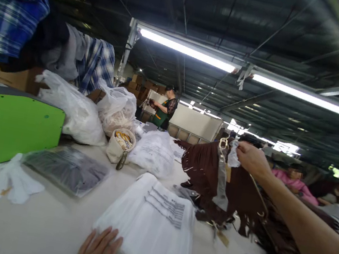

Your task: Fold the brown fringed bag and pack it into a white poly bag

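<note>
Over the long white worktable (37,226), a fringed brown suede handbag (203,174) hangs right of center: soft, floppy, looks light, best taken high up. The right hand (251,158) closes on its top by a metal ring (223,143); the left hand (97,251) lies open, fingers spread, on a flat white plastic bag (151,229).

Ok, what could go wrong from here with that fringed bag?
The right hand appears to hold the brown fringed bag up by its top. Its dangling metal hardware could snag the white plastic packaging under the left hand. Its loose fringe might also catch on nearby items.
</note>
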Available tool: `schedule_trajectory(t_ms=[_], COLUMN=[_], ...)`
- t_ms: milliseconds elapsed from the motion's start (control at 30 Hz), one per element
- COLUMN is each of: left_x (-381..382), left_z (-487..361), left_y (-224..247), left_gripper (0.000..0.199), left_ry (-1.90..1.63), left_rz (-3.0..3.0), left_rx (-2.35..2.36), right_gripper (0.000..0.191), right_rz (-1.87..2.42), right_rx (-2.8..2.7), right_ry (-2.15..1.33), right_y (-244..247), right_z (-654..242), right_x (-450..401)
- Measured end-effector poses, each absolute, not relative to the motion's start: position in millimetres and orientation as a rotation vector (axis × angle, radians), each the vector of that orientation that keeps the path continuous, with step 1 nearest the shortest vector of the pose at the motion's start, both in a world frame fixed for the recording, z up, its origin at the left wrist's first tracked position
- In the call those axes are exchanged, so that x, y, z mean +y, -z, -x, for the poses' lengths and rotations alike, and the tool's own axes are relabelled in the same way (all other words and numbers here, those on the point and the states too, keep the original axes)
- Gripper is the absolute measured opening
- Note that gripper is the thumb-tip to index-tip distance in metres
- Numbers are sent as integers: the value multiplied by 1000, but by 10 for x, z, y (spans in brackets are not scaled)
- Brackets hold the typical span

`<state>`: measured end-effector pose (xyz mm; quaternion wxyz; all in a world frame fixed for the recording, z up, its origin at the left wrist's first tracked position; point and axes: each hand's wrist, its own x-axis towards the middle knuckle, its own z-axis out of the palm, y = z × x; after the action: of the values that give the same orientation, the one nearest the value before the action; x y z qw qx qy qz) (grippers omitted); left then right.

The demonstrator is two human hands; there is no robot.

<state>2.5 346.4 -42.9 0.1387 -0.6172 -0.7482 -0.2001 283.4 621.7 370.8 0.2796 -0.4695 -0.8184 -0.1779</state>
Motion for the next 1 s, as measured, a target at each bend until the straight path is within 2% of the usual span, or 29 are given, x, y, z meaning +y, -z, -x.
schedule_trajectory(t_ms=[100,200,300,400,467,567,667,800,1000], left_x=[3390,3262,3019,2632,2353,2044,1939,1948,1943], left_z=[-104,-183,-292,-429,-526,-667,-761,-797,-818], left_y=[143,-183,-619,-1230,-1678,-2230,-2498,-2502,-2316], left_gripper=[55,47,38,41,46,65,78,64,45], left_ry=[600,763,1211,1707,1822,1694,1468,1272,929], left_rz=[1837,1907,1839,1747,1798,2041,2367,2702,2502], left_rx=[-2303,-2301,-2185,-1867,-1743,-1640,-1679,-1847,-2089], right_gripper=[31,30,28,23,19,16,15,13,10], right_rz=[1282,1294,1288,1241,1183,1046,890,828,856], right_rx=[-2286,-2403,-2600,-2773,-2868,-3014,-3132,-3195,-3206], right_ry=[510,610,596,504,444,347,254,197,115], right_y=[-3999,-4142,-4113,-3937,-3781,-3556,-3387,-3254,-3095], right_z=[-2794,-2759,-2737,-2704,-2658,-2558,-2458,-2355,-2231], right_x=[5544,4876,4278,3765,3474,3128,2893,2701,2588])
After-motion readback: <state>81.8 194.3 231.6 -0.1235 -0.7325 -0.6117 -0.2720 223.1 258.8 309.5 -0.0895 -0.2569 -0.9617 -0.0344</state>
